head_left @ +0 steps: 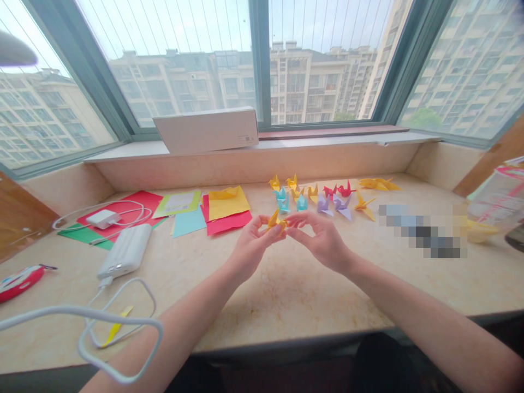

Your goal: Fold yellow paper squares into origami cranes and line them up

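Both of my hands are raised above the stone counter (286, 289) and pinch a small folded piece of orange paper (275, 220) between them. My left hand (251, 244) grips its left side with curled fingers. My right hand (321, 236) holds its right end between thumb and fingertips. Just beyond my hands stand several finished paper cranes (323, 199) in yellow, blue, red, purple and orange.
Sheets of coloured paper (225, 210) lie at the back left, beside a white charger (103, 218) with cable. A white power bank (126, 250) and its looping cable (118, 322) sit at the left. A white box (207, 131) rests on the window sill. A clear plastic container (497, 199) stands at the right.
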Available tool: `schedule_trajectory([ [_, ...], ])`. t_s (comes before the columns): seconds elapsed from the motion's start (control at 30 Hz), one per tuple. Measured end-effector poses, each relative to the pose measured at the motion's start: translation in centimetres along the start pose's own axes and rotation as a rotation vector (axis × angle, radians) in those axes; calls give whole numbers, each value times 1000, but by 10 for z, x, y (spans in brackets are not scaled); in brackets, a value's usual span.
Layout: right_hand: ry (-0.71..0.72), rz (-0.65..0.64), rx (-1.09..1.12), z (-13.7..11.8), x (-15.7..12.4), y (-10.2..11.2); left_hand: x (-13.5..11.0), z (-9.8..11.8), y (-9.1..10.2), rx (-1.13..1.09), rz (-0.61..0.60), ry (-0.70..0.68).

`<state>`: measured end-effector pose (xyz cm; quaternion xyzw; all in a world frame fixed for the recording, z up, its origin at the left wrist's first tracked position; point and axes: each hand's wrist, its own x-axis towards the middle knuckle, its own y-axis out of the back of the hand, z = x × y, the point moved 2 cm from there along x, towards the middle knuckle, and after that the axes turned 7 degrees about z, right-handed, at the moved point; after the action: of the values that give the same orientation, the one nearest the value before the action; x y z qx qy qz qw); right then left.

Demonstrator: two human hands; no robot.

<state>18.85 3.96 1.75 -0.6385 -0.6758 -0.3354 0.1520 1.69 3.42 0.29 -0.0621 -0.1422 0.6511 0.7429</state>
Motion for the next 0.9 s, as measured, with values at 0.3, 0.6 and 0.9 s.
schedule_trajectory([
  [0.3, 72, 46, -30, 0, 0, 1, -4, 3, -4, 89, -42, -24],
  [0.6, 99, 94, -32, 2, 0, 4, -6, 5, -5, 208, -99, 7],
  [0.9, 7, 67, -16, 3, 0, 4, -8, 1, -5, 220, -177, -10],
])
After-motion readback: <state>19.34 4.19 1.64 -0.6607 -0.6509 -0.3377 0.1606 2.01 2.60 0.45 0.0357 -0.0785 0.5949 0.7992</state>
